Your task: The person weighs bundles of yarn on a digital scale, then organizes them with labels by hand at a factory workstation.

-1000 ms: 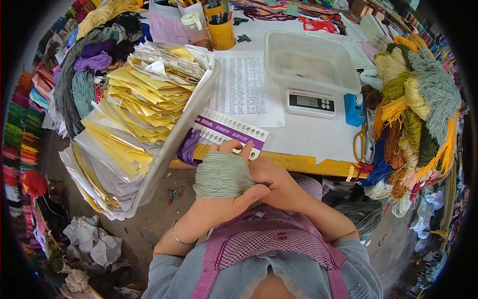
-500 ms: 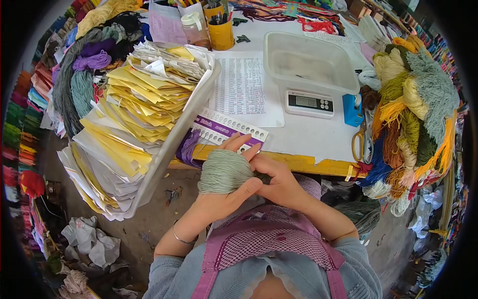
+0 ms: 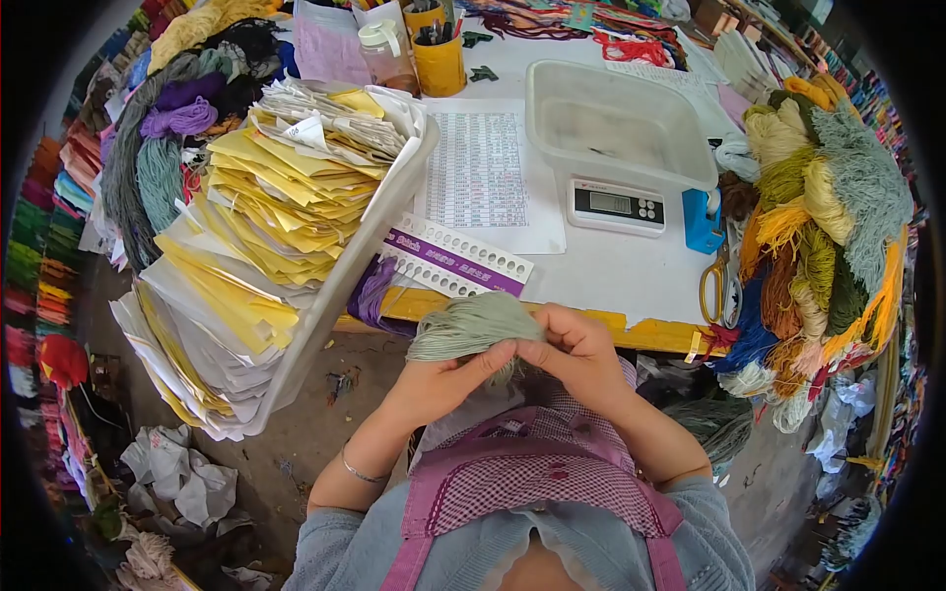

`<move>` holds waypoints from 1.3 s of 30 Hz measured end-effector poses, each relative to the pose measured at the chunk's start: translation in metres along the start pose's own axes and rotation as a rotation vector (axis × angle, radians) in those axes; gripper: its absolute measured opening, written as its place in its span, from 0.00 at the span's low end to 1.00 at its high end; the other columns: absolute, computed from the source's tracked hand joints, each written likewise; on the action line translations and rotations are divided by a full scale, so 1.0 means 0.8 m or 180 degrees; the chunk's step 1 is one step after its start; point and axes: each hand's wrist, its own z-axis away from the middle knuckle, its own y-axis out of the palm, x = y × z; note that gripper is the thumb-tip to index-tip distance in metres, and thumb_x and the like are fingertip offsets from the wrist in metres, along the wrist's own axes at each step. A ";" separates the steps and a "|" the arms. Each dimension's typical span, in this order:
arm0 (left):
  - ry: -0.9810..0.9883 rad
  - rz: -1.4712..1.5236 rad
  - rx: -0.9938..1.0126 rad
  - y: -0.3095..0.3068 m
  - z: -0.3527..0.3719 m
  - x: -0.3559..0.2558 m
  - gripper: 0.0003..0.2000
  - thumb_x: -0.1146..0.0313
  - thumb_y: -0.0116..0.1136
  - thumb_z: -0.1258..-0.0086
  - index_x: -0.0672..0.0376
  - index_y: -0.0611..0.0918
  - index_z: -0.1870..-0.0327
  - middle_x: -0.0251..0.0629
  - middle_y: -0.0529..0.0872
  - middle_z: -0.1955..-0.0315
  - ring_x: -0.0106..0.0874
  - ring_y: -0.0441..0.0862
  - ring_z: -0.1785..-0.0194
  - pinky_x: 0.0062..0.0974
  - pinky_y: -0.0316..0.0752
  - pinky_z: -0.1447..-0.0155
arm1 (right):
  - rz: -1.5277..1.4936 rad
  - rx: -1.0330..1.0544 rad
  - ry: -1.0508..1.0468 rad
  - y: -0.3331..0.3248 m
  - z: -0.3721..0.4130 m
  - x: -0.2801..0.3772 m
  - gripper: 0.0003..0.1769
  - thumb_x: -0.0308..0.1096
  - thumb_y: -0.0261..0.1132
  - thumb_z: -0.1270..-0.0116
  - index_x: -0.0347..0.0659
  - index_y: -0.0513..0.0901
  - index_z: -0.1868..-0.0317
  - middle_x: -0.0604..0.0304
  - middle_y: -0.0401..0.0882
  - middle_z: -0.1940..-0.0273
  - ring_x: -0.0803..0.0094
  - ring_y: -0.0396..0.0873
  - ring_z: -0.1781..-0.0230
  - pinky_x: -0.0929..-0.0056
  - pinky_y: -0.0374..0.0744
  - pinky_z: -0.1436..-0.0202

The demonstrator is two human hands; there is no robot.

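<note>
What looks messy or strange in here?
The box looks overstuffed with papers and sticks out past the table's edge. Something white and crumpled, maybe a bag, lies low at the left, like litter.

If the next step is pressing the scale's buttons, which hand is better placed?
Probably the right hand: it is nearer the scale, while the left hand seems to support most of the green thread.

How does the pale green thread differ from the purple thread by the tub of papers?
The pale green thread is held between the left hand and right hand; the purple thread lies at the front edge of the table, untouched. The pale green thread spreads crosswise in a broad bundle, while the purple thread looks narrower and slants front to back. Both are bundles of many strands.
</note>
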 end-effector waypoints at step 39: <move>-0.0545 0.2758 0.0225 -0.106 0.107 0.052 0.18 0.54 0.43 0.21 0.53 0.67 0.74 0.21 0.60 0.84 0.15 0.55 0.81 0.16 0.51 0.76 | -0.1444 0.1428 0.0816 -0.007 0.011 0.121 0.09 0.29 0.64 0.33 0.38 0.71 0.59 0.70 0.68 0.70 0.82 0.65 0.72 0.85 0.64 0.72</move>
